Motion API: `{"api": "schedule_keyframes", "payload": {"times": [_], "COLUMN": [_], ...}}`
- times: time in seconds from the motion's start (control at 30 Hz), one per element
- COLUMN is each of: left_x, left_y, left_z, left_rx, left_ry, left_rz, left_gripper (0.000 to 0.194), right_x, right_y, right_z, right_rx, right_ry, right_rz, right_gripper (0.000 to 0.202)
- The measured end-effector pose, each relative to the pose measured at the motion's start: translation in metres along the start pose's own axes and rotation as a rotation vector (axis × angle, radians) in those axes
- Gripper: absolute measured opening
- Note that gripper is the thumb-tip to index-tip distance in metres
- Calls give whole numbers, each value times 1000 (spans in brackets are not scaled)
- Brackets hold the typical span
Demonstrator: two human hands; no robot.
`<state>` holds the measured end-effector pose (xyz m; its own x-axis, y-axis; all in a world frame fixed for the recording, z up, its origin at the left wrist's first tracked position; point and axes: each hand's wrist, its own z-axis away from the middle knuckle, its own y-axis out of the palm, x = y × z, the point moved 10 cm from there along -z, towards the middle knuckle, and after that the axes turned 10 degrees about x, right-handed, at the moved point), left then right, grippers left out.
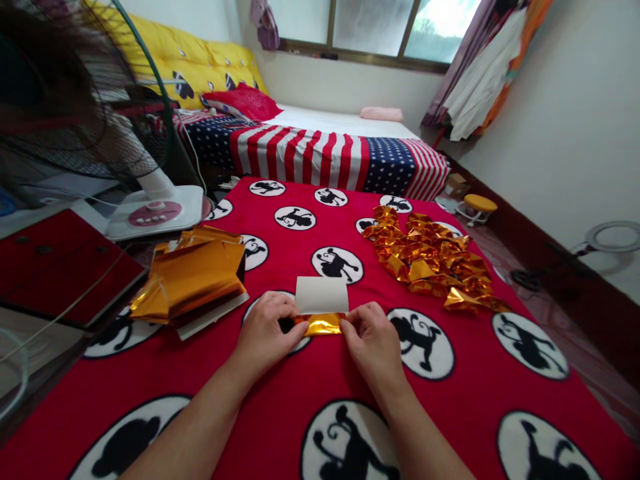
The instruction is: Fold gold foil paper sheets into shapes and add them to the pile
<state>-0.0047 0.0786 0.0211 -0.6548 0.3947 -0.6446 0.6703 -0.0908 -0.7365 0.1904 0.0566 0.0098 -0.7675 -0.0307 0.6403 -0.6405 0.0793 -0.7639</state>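
Cloth (270,427), red and printed with white discs bearing black monkey figures, spreads on all sides of the sheet (321,293), which is taken as the reference. The sheet lies on this cloth, between the two hands; its near edge shows as a narrow gold foil band, and its pale side faces up beyond that. At its left end the left hand (270,328) grasps the foil band, fingers pinched with the thumb on top. At its right end the right hand (374,340) grasps likewise, thumb and fingers drawn together at the corner. Left of the sheet, well apart, sits an uneven stack (200,273) of gold foil sheets, some pale edges showing. Right of the sheet and somewhat beyond lies a heap (425,260) of folded, shiny gold pieces, overlapping one another. Beyond the sheet to the left stands an electric fan (156,207) with a white base and pink control panel. Beyond the sheet to the right is a stool (480,203) with a yellow seat. Farthest beyond the sheet are a bed (320,160) with a stars-and-stripes cover, then a window (370,30).
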Motion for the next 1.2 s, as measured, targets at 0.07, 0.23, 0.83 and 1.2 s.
{"api": "schedule_keyframes", "payload": {"times": [0.07,0.23,0.83,1.2], "left_x": [0,3,7,8], "left_y": [-1,-1,-2,-2], "left_z": [1,1,1,1], "left_rx": [-16,-23,-48,-58], "left_ry": [-4,-26,-54,-49], "left_rz": [-24,-68,-110,-84], "left_gripper": [12,12,15,14], "right_x": [0,1,1,-2], "right_y": [0,0,-1,-3], "right_z": [0,-1,-4,-6], "right_rx": [3,15,30,32], "right_ry": [20,41,74,73], "right_rz": [34,64,110,104], "right_gripper": [13,11,15,18]}}
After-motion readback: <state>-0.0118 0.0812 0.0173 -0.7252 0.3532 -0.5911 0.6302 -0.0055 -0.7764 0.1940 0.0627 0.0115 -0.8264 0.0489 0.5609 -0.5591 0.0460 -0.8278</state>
